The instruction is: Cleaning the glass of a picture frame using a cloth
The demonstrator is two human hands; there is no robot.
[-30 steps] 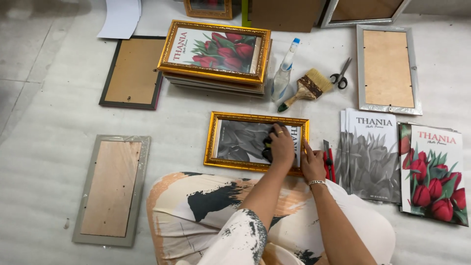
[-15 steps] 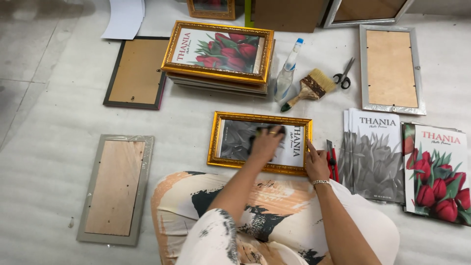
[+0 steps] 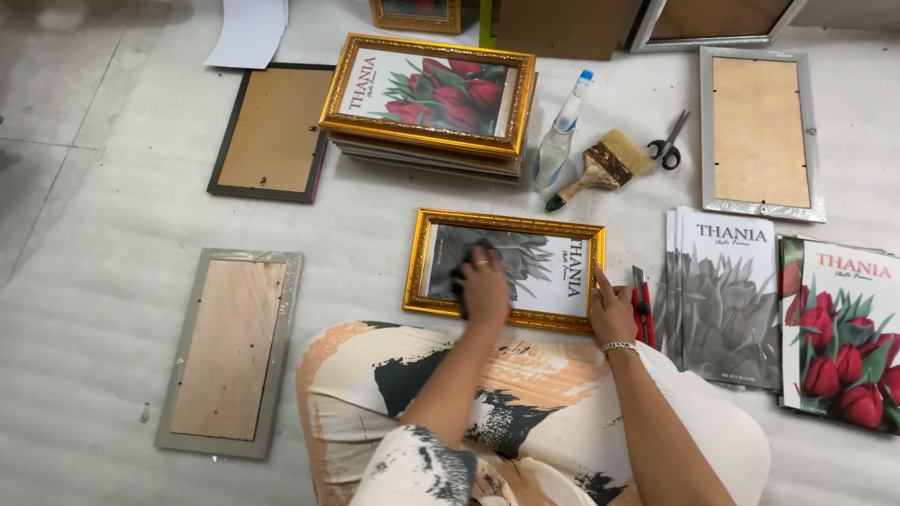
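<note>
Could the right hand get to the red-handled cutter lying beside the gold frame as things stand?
Probably yes. The right hand rests on the gold frame at its right edge, and the red-handled cutter lies right beside it on the floor, with nothing between them.

Bare floor [image 3: 122, 215] left of gold frame [image 3: 506, 225]
</note>
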